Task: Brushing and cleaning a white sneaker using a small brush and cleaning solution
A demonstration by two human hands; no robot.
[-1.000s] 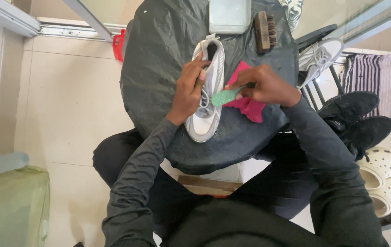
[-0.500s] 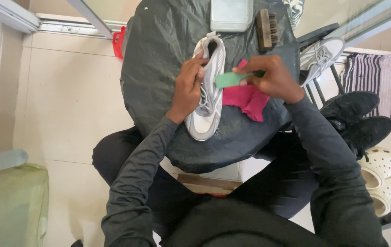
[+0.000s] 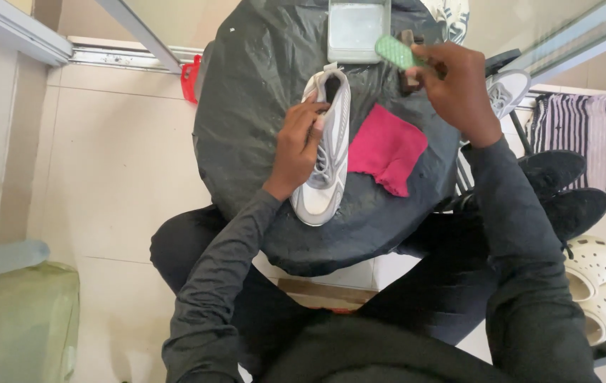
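A grey and white sneaker lies on a round table wrapped in dark plastic. My left hand grips the sneaker's side near its opening. My right hand is raised at the table's far right and holds a small green brush close to a pale green tub. A pink cloth lies flat to the right of the sneaker. A wooden brush is mostly hidden behind my right hand.
A second sneaker rests on a rack to the right, with black shoes and white clogs below. A striped cloth hangs at far right. A red object sits left of the table. A plastic bottle lies at lower left.
My right hand has lifted the green brush off the sneaker and carried it up and away towards the tub, uncovering the pink cloth. My left hand stays on the sneaker.
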